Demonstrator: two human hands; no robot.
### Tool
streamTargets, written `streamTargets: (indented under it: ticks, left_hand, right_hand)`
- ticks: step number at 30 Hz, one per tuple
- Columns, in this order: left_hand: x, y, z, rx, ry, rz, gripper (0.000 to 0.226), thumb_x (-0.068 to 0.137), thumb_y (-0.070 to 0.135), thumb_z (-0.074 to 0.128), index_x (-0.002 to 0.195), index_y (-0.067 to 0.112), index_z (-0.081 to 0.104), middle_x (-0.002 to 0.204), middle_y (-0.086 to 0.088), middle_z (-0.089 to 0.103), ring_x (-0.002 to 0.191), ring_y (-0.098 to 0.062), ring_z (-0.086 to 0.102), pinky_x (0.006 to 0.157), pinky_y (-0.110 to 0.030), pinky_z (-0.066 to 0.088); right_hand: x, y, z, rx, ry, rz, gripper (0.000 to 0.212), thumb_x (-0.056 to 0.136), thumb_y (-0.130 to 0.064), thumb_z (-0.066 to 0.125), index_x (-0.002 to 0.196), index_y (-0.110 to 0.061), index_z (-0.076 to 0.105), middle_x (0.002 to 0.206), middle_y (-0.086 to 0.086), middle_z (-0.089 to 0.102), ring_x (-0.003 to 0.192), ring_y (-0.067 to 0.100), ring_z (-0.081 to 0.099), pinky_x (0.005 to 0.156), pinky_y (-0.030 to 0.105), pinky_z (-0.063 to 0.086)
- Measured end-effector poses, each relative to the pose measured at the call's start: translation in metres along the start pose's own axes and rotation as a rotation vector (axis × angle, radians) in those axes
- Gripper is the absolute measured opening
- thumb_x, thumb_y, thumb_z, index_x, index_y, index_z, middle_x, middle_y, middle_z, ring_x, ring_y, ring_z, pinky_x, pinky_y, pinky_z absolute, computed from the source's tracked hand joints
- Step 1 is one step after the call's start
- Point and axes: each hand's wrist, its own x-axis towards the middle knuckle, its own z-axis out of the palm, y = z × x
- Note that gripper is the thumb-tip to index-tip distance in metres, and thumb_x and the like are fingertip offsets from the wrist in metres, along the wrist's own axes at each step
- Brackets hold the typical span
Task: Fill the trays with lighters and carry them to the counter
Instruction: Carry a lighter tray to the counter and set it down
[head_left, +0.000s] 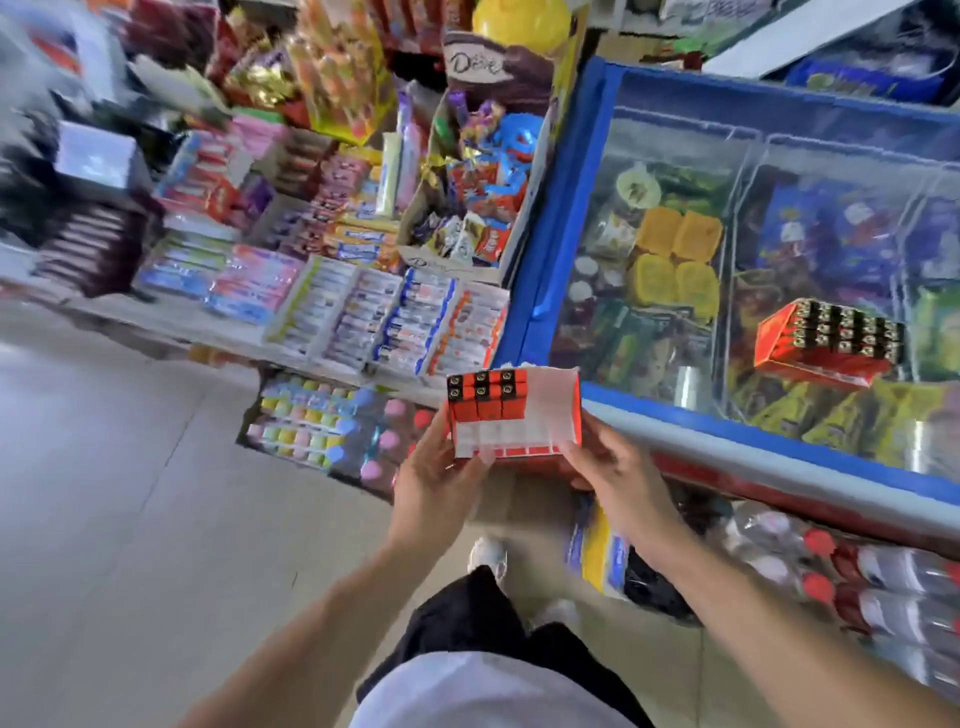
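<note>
Closest to my lens is a pale shirt front (483, 691) with dark trousers (467, 623) and white shoes (487, 553) below it on the grey tiled floor (130, 493); from there both bare forearms reach up to a red tray (519, 421) held in mid-air between the hands; my left hand (441, 478) cups the tray's left end, fingers curled up its side and thumb along the front edge; my right hand (608, 467) grips the right end, fingers wrapped under and around it; both hands are clamped on that tray; it is only partly filled, with red lighters (485, 397) standing in two short rows at its left end, and the white divider slots to their right bare. Just right of the tray runs a blue-framed glass-topped freezer (561, 249), its lid showing packaged goods underneath; resting on that glass, well apart from my hands, sits a second red tray (826, 338) packed full of lighters, tilted slightly; under the freezer's edge I see red-capped bottles (857, 582) in plastic wrap. Farther off to the left, shelves (322, 306) of candy and gum boxes climb away, blurred toward the edge; a brown chocolate display box (467, 208) stands against the freezer's end.
</note>
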Motion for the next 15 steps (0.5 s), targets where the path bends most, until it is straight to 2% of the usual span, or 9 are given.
streamTargets:
  ticks: [1, 3, 5, 7, 8, 10, 12, 15]
  left_hand:
    - [-0.009, -0.005, -0.017, -0.008, 0.017, -0.010, 0.054, 0.091, 0.014, 0.075, 0.141, 0.023, 0.056, 0.113, 0.005, 0.076, 0.106, -0.012, 0.070, 0.091, -0.028, 0.053]
    - [-0.023, -0.016, -0.051, -0.003, 0.076, -0.018, 0.064, 0.085, 0.029, 0.078, 0.144, 0.029, 0.053, 0.115, 0.000, 0.075, 0.105, -0.021, 0.071, 0.092, -0.046, 0.057]
    - [-0.034, -0.023, -0.087, 0.005, 0.132, -0.034, 0.068, 0.082, 0.033, 0.078, 0.144, 0.036, 0.051, 0.110, 0.005, 0.076, 0.101, -0.016, 0.072, 0.087, -0.042, 0.059]
    - [-0.039, -0.033, -0.124, 0.028, 0.168, -0.042, 0.070, 0.085, 0.028, 0.080, 0.147, 0.029, 0.049, 0.105, 0.008, 0.077, 0.096, -0.009, 0.073, 0.080, -0.029, 0.056]
    - [-0.040, -0.037, -0.144, 0.023, 0.184, -0.042, 0.067, 0.088, 0.021, 0.079, 0.147, 0.026, 0.049, 0.104, 0.008, 0.077, 0.093, -0.004, 0.073, 0.076, -0.021, 0.053]
    - [-0.038, -0.044, -0.190, -0.014, 0.214, -0.046, 0.062, 0.090, 0.007, 0.075, 0.146, 0.021, 0.051, 0.106, 0.003, 0.077, 0.086, 0.002, 0.070, 0.071, -0.012, 0.049]
    - [-0.032, -0.054, -0.243, -0.034, 0.239, -0.032, 0.063, 0.090, 0.002, 0.073, 0.146, 0.019, 0.051, 0.104, 0.000, 0.077, 0.082, 0.001, 0.070, 0.072, -0.013, 0.052]
    - [-0.018, -0.070, -0.331, 0.039, 0.237, -0.018, 0.072, 0.089, 0.010, 0.076, 0.149, 0.035, 0.045, 0.107, 0.007, 0.077, 0.095, -0.007, 0.073, 0.090, -0.033, 0.058]
  right_hand:
    - [-0.005, -0.002, 0.013, -0.033, -0.030, -0.009, 0.032, 0.093, -0.036, 0.070, 0.115, -0.059, 0.064, 0.105, -0.016, 0.075, 0.096, 0.010, 0.070, 0.095, 0.049, 0.054]
    - [-0.013, -0.007, 0.042, -0.090, -0.097, -0.043, 0.030, 0.089, -0.047, 0.072, 0.118, -0.052, 0.067, 0.112, -0.021, 0.073, 0.102, 0.003, 0.067, 0.099, 0.050, 0.052]
    - [-0.018, -0.019, 0.076, -0.142, -0.148, -0.068, 0.030, 0.087, -0.047, 0.074, 0.116, -0.045, 0.069, 0.113, -0.026, 0.071, 0.105, -0.001, 0.066, 0.102, 0.040, 0.051]
    - [-0.018, -0.031, 0.115, -0.195, -0.172, -0.117, 0.029, 0.089, -0.026, 0.075, 0.113, -0.042, 0.068, 0.114, -0.028, 0.070, 0.109, -0.005, 0.063, 0.103, 0.026, 0.048]
    - [-0.017, -0.036, 0.138, -0.227, -0.173, -0.150, 0.033, 0.089, -0.018, 0.075, 0.113, -0.039, 0.069, 0.115, -0.024, 0.070, 0.109, -0.006, 0.063, 0.101, 0.023, 0.047]
    - [-0.013, -0.040, 0.190, -0.265, -0.172, -0.165, 0.033, 0.088, -0.014, 0.076, 0.113, -0.034, 0.070, 0.117, -0.013, 0.072, 0.107, -0.001, 0.065, 0.098, 0.024, 0.050]
    - [-0.011, -0.042, 0.246, -0.267, -0.169, -0.138, 0.029, 0.087, -0.017, 0.078, 0.110, -0.034, 0.072, 0.114, -0.011, 0.073, 0.105, 0.004, 0.067, 0.098, 0.032, 0.052]
    - [-0.008, -0.046, 0.332, -0.274, -0.138, -0.120, 0.029, 0.085, -0.030, 0.079, 0.113, -0.026, 0.074, 0.109, -0.017, 0.075, 0.104, 0.007, 0.069, 0.098, 0.042, 0.053]
